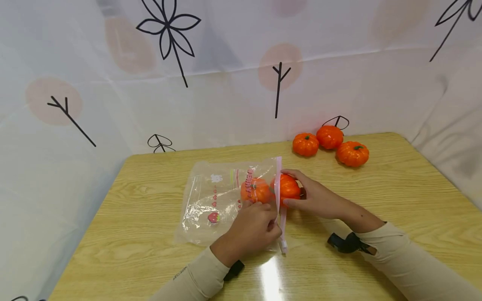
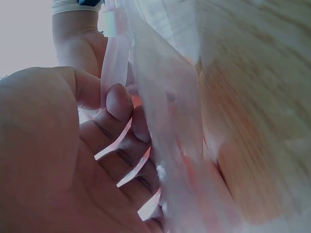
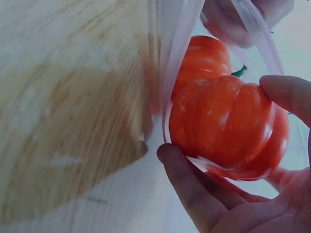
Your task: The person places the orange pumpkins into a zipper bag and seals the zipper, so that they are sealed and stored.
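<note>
A clear zip bag with a pink zip edge and printed strawberries lies on the table, its mouth facing right. Inside it, near the mouth, is one small orange pumpkin. My right hand grips a second pumpkin at the bag's opening, with thumb and fingers on either side of it; in the right wrist view this pumpkin touches or overlaps the one behind it. My left hand pinches the near side of the bag's mouth between thumb and curled fingers, as the left wrist view also shows.
Three more orange pumpkins with green stems stand together at the table's back right. Behind the wooden table hangs a white patterned cloth. A pink zip slider sits at the near end of the bag's edge.
</note>
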Demonstrator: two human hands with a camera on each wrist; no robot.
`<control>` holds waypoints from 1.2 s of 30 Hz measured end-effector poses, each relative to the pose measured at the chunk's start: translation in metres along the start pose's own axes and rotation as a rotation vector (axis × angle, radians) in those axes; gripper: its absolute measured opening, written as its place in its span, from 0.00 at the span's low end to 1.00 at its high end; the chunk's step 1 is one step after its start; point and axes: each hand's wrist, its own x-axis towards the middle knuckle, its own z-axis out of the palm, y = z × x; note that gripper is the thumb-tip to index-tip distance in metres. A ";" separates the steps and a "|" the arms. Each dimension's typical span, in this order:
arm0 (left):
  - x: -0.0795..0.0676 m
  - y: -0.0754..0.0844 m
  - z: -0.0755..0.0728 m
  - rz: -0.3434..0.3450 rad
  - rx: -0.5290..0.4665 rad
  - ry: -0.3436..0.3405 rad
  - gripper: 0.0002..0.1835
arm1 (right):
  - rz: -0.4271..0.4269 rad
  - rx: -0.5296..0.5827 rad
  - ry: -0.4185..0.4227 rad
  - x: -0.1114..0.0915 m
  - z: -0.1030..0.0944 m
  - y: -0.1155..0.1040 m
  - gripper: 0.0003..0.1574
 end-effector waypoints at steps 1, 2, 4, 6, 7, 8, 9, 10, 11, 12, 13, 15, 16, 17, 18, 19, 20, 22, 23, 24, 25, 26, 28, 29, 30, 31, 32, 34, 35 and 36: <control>0.000 0.000 0.000 0.000 -0.002 -0.001 0.15 | 0.002 0.010 0.001 0.000 0.000 0.001 0.50; 0.000 0.000 0.000 0.000 -0.003 -0.001 0.15 | 0.007 0.025 0.000 0.001 0.001 0.002 0.50; 0.000 -0.001 0.000 0.002 -0.004 -0.001 0.15 | 0.009 0.045 0.001 0.002 0.001 0.003 0.48; 0.000 -0.001 0.000 0.005 -0.004 -0.001 0.15 | 0.015 0.072 0.000 0.002 0.001 0.004 0.46; 0.000 -0.001 0.000 0.007 -0.004 -0.002 0.15 | 0.021 0.081 0.000 0.003 0.001 0.005 0.45; -0.001 -0.001 0.000 0.008 -0.005 -0.003 0.15 | 0.023 0.091 0.001 0.004 0.001 0.005 0.45; -0.001 -0.001 0.000 0.008 -0.006 -0.004 0.15 | 0.026 0.095 0.005 0.004 0.002 0.005 0.44; -0.001 0.000 0.000 0.008 -0.006 -0.006 0.15 | 0.028 0.104 0.006 0.005 0.002 0.005 0.44; -0.001 0.000 0.000 0.008 -0.008 -0.007 0.15 | 0.028 0.113 0.007 0.005 0.002 0.006 0.44; -0.001 0.000 0.000 0.007 -0.009 -0.010 0.15 | 0.028 0.117 0.009 0.005 0.003 0.006 0.44; -0.001 0.000 -0.001 0.007 -0.009 -0.012 0.15 | 0.027 0.123 0.011 0.005 0.003 0.005 0.45; -0.001 0.000 -0.001 0.007 -0.011 -0.016 0.15 | 0.022 0.126 0.018 0.006 0.004 0.005 0.45; -0.001 0.000 -0.001 0.008 -0.012 -0.017 0.15 | 0.019 0.124 0.022 0.006 0.004 0.004 0.46; -0.001 0.000 -0.001 0.010 -0.012 -0.018 0.15 | 0.016 0.115 0.027 0.006 0.004 0.004 0.46; -0.001 0.000 -0.001 0.012 -0.011 -0.019 0.15 | 0.016 0.106 0.032 0.005 0.004 0.004 0.46; -0.001 0.000 -0.001 0.014 -0.011 -0.018 0.15 | 0.011 0.097 0.039 0.005 0.004 0.003 0.46; -0.001 0.000 -0.001 0.017 -0.014 -0.017 0.14 | 0.011 0.087 0.047 0.005 0.004 0.003 0.46; -0.001 0.000 -0.001 0.024 -0.017 -0.015 0.14 | 0.009 0.075 0.061 0.005 0.004 0.002 0.46; -0.001 -0.001 0.000 0.027 -0.020 -0.014 0.14 | 0.009 0.077 0.066 0.005 0.004 0.002 0.46; -0.001 -0.001 0.000 0.030 -0.025 -0.012 0.14 | 0.010 0.087 0.069 0.005 0.004 0.002 0.46; -0.001 -0.001 0.000 0.032 -0.031 -0.012 0.14 | 0.008 0.103 0.070 0.005 0.004 0.001 0.46; -0.001 -0.001 0.000 0.036 -0.036 -0.013 0.14 | 0.009 0.121 0.067 0.005 0.005 0.001 0.46; 0.000 0.000 0.000 0.041 -0.046 -0.014 0.13 | 0.006 0.158 0.060 0.005 0.006 0.001 0.46; 0.000 0.000 0.000 0.044 -0.048 -0.015 0.13 | 0.005 0.176 0.055 0.005 0.006 0.001 0.46; 0.000 0.000 0.000 0.047 -0.052 -0.017 0.13 | 0.002 0.187 0.050 0.005 0.006 0.001 0.46; 0.000 0.000 0.000 0.050 -0.054 -0.019 0.14 | 0.001 0.194 0.046 0.005 0.007 0.001 0.46; 0.000 0.000 0.000 0.052 -0.055 -0.021 0.14 | 0.000 0.198 0.043 0.004 0.007 0.001 0.45; 0.000 0.000 0.000 0.057 -0.057 -0.027 0.14 | -0.001 0.208 0.031 0.004 0.007 0.001 0.45; 0.000 0.000 0.000 0.058 -0.057 -0.030 0.14 | -0.001 0.213 0.026 0.004 0.008 0.002 0.45; -0.001 0.000 0.000 0.059 -0.058 -0.033 0.14 | -0.002 0.215 0.021 0.004 0.008 0.002 0.45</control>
